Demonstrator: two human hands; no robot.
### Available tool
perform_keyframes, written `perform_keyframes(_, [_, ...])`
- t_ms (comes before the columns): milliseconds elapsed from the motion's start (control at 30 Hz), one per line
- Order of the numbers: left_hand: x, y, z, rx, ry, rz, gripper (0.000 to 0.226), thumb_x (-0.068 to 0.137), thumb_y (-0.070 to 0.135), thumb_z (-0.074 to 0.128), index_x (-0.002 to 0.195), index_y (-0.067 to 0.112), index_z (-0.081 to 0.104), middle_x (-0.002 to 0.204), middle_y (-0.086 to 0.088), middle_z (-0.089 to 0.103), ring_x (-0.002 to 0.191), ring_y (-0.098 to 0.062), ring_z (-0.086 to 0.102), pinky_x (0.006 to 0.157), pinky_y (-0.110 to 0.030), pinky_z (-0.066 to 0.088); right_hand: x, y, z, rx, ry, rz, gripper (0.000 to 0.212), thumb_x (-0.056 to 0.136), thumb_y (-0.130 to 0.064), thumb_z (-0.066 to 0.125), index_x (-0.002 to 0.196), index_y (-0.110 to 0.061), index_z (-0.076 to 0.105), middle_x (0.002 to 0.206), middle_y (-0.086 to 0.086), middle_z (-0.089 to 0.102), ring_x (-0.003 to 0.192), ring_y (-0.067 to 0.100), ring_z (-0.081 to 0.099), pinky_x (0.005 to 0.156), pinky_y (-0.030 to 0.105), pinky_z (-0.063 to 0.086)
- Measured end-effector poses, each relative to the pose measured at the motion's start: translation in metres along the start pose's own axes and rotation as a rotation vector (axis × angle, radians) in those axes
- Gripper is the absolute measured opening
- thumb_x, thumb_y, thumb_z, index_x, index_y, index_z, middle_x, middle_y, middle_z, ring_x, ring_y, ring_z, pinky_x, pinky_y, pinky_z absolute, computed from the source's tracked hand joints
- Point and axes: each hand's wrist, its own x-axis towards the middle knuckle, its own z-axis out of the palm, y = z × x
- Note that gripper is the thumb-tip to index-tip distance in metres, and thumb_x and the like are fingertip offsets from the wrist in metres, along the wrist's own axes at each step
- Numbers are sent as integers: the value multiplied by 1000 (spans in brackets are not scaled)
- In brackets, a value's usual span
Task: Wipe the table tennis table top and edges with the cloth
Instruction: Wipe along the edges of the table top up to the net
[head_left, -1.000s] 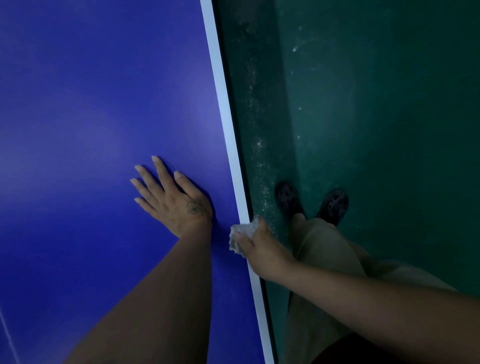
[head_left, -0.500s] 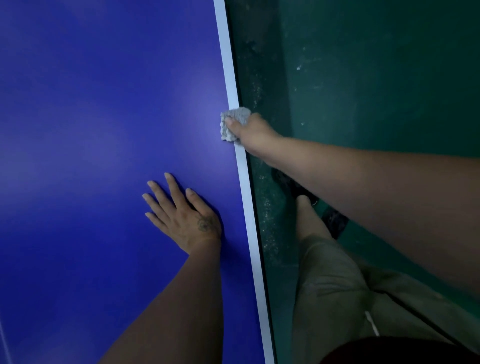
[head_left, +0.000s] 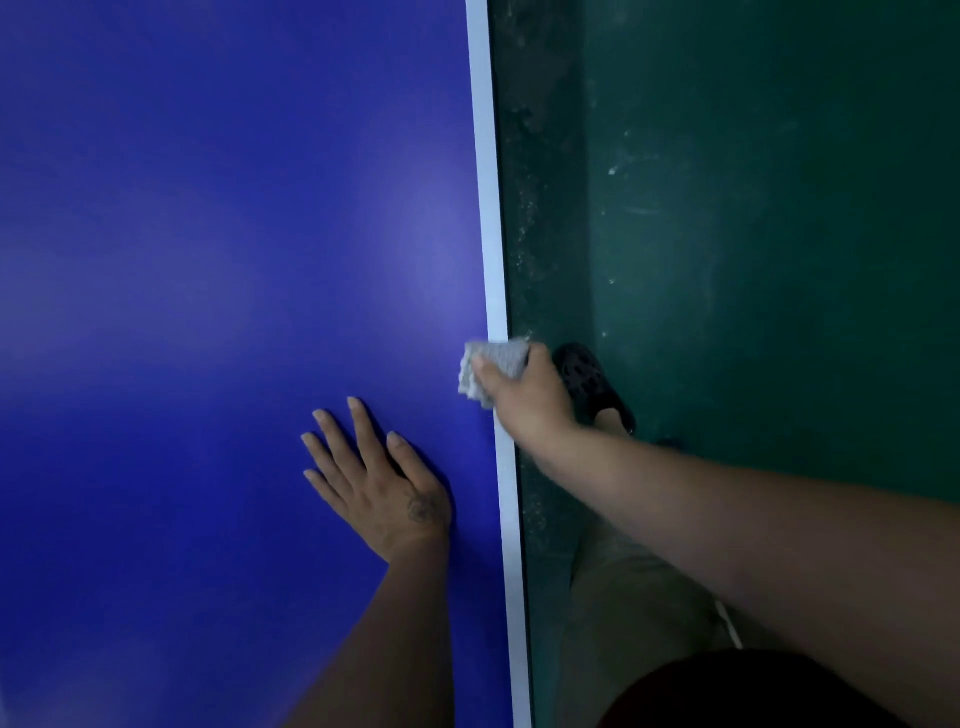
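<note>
Your right hand (head_left: 524, 402) is sliding back along the bench edge (head_left: 491, 234), gripping the likely soft, light cloth (head_left: 493, 370) by its bunched middle; left hand (head_left: 384, 488) is resting flat.

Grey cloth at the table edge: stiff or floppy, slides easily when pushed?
Likely floppy: the cloth is bunched over the white edge in the right hand. Probably light: one hand holds it. Should slide easily; the table top looks smooth.
</note>
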Motion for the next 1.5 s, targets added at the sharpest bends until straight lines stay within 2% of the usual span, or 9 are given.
perform_keyframes(333, [28,25,2,51,-88,127,65,112,36,29,173,15,19,182,-6,7,168,-30,0,132,-65,9,66,-104,-35,-163,-112,-35,44,102,-39,71,134,-11,63,126,5,73,112,24,72,103,44,58])
perform_keyframes(533, [159,137,20,94,-12,272,65,114,47,28,173,23,18,181,-9,9,168,-35,3,132,-64,7,25,-49,-16,-71,-189,-30,58,107,-14,62,152,-1,30,133,18,61,116,33,65,109,49,54])
perform_keyframes(633, [216,197,29,107,-3,341,68,112,55,26,173,28,17,182,-9,7,168,-35,2,131,-63,6,19,-48,-21,-68,-231,54,59,112,-27,54,160,-11,24,140,15,59,122,27,66,109,45,54])
perform_keyframes(767, [267,256,36,85,-2,347,69,110,61,22,173,34,16,182,-6,5,168,-35,1,132,-62,3,46,-89,-22,-13,-226,88,34,113,-28,50,129,2,49,109,19,69,99,32,70,94,41,61])
perform_keyframes(933, [288,273,34,75,-8,307,63,111,56,21,172,38,18,182,-2,6,168,-31,1,133,-58,2,100,-179,-25,82,-115,-58,39,114,-11,46,77,-13,59,70,5,60,50,-3,58,55,10,47])
perform_keyframes(1033, [286,275,32,94,-21,301,61,113,52,20,172,39,17,182,-1,5,168,-30,0,133,-58,2,146,-233,-26,113,-56,-89,29,114,-29,51,113,-5,69,103,10,72,82,6,67,73,19,50])
perform_keyframes(1133, [285,275,30,102,-24,300,60,114,50,20,172,39,16,182,-2,4,168,-30,0,134,-58,3,174,-265,-32,18,-57,-64,53,111,-47,51,144,-7,54,136,9,66,119,19,64,102,34,52])
perform_keyframes(1333, [284,277,25,113,-43,293,61,113,51,21,172,38,16,182,-2,4,168,-30,0,134,-58,2,162,-220,-31,-132,-91,-178,45,114,-26,48,130,16,52,118,34,65,104,35,65,105,57,50])
perform_keyframes(1500, [285,276,26,102,-29,297,60,114,51,23,172,36,20,182,-3,6,168,-31,1,133,-59,4,104,-147,-29,-108,-152,-75,72,113,-37,47,169,-7,12,156,18,49,143,29,51,124,47,37])
